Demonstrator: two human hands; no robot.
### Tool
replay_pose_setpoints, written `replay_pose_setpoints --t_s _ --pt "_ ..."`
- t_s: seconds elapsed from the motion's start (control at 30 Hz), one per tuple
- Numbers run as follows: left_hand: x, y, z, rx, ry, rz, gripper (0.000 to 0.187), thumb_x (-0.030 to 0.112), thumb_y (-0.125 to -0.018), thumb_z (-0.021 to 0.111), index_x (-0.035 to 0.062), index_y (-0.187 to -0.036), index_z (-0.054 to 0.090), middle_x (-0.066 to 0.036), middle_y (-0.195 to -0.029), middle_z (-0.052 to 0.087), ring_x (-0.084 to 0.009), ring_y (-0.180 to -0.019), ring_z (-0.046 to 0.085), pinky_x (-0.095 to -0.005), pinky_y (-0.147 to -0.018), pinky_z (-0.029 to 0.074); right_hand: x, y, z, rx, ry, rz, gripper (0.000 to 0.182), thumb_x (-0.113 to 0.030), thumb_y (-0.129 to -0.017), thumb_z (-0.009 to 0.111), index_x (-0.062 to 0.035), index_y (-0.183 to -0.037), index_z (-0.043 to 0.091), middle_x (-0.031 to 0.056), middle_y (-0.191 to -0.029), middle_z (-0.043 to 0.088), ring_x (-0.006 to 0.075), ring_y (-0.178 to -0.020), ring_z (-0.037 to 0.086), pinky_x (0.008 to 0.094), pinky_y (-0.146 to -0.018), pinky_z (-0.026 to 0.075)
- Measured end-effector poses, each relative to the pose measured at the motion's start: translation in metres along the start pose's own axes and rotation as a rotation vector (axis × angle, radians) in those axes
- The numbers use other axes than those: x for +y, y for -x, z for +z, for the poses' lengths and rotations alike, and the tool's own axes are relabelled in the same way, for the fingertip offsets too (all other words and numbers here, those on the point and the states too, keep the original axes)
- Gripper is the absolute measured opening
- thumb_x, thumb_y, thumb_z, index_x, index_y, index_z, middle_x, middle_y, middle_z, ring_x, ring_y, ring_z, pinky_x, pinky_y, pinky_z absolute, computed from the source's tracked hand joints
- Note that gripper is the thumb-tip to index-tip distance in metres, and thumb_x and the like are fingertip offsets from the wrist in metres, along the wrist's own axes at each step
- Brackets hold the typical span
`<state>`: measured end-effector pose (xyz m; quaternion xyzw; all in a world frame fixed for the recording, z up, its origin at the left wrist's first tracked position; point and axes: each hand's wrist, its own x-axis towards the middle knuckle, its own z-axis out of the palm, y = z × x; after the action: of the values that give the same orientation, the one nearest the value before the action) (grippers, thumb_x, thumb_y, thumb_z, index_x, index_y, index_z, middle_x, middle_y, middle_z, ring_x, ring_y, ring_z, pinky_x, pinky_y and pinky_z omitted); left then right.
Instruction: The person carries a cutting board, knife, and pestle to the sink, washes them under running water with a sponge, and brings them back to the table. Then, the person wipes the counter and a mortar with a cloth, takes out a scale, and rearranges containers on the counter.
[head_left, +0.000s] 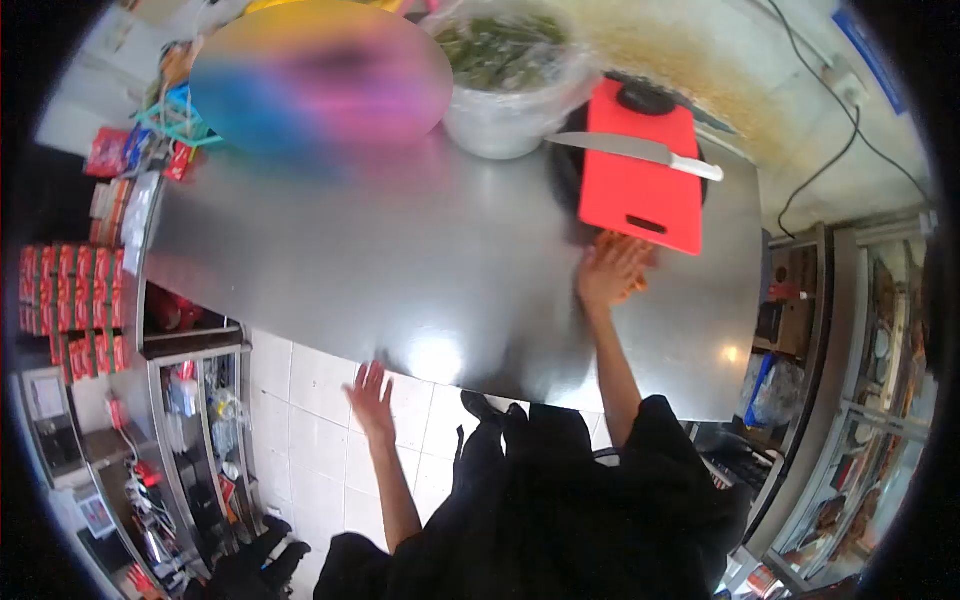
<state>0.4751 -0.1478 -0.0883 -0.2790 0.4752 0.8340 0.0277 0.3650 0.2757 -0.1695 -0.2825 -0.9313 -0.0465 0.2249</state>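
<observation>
The steel worktop (400,270) fills most of the view, bare and shiny across its middle. At its far right lies a red board (640,180), resting partly over a dark round thing whose edge shows beneath it. A tub (510,80) lined with clear plastic and full of green leaves stands just beside the board, to its left. A knife (640,150) lies flat across the board, blade pointing toward the tub, white handle toward the right edge. A small dark round object sits at the board's far end.

The right hand (612,268) lies flat on the worktop at the board's near edge, fingers spread, touching or nearly touching the rim by the handle slot; its grip holds nothing. The left hand (372,400) hangs off the worktop's near edge over the tiled floor, fingers open and empty.

The step in hand looks like setting the board in place, with the right hand at its edge to slide or steady it. A next move would likely call for a firm push or pull on that edge, kept level, since the loose knife could slide off a board that rocks on the round thing under it.
</observation>
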Motion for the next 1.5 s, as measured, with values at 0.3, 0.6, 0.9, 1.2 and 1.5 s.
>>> replay_pose_setpoints --t_s 0.3,0.6,0.9,1.2,1.5 --pt "0.038 0.079 -0.124 0.232 0.147 0.101 0.066 0.056 -0.086 0.02 0.0052 -0.126 0.03 -0.016 -0.127 0.038 -0.0295 -0.121 0.031 -0.0451 -0.1 0.021 -0.269 0.071 0.003 -0.111 -0.506 -0.657 0.051 -0.018 -0.08 0.042 0.0005 -0.126 0.03 0.0164 -0.132 0.028 0.0347 -0.123 0.023 0.0529 -0.099 0.015" --pt "0.08 0.081 -0.138 0.182 -0.079 0.268 0.049 0.042 -0.089 0.03 0.0026 -0.117 0.038 -0.017 -0.12 0.045 -0.0286 -0.114 0.04 -0.0438 -0.096 0.03 -0.273 0.216 -0.141 -0.545 -1.159 -0.291 0.022 -0.021 -0.086 0.039 -0.0022 -0.093 0.046 0.0115 -0.086 0.049 0.0237 -0.08 0.051 0.0338 -0.072 0.042" --pt "0.088 0.046 -0.156 0.153 -0.143 0.222 0.05 0.04 -0.09 0.032 -0.0056 -0.109 0.041 -0.02 -0.115 0.047 -0.0314 -0.108 0.045 -0.0438 -0.09 0.037 -0.053 0.17 -0.186 -0.245 -0.214 -0.177 0.051 -0.036 -0.081 0.05 -0.0001 -0.116 0.04 0.0218 -0.122 0.032 0.036 -0.114 0.032 0.0485 -0.095 0.023" --pt "0.058 0.092 -0.207 0.549 -0.146 0.011 0.042 0.047 -0.086 0.038 0.0073 -0.09 0.05 -0.013 -0.102 0.057 -0.0262 -0.094 0.054 -0.0409 -0.08 0.042 -0.285 -0.025 -0.047 0.026 -0.534 -0.356 0.038 -0.037 -0.063 0.056 -0.0162 -0.095 0.054 0.0085 -0.105 0.046 0.0212 -0.101 0.042 0.0387 -0.09 0.026" --pt "0.09 0.08 -0.209 0.681 -0.183 0.154 0.044 0.049 -0.087 0.035 0.0072 -0.078 0.046 -0.016 -0.1 0.058 -0.0262 -0.09 0.056 -0.0413 -0.08 0.042 -0.476 0.122 -0.146 -0.486 -1.197 -1.392 0.066 -0.025 -0.051 0.072 -0.0085 -0.108 0.044 0.0166 -0.095 0.051 0.0301 -0.091 0.047 0.0422 -0.077 0.037"
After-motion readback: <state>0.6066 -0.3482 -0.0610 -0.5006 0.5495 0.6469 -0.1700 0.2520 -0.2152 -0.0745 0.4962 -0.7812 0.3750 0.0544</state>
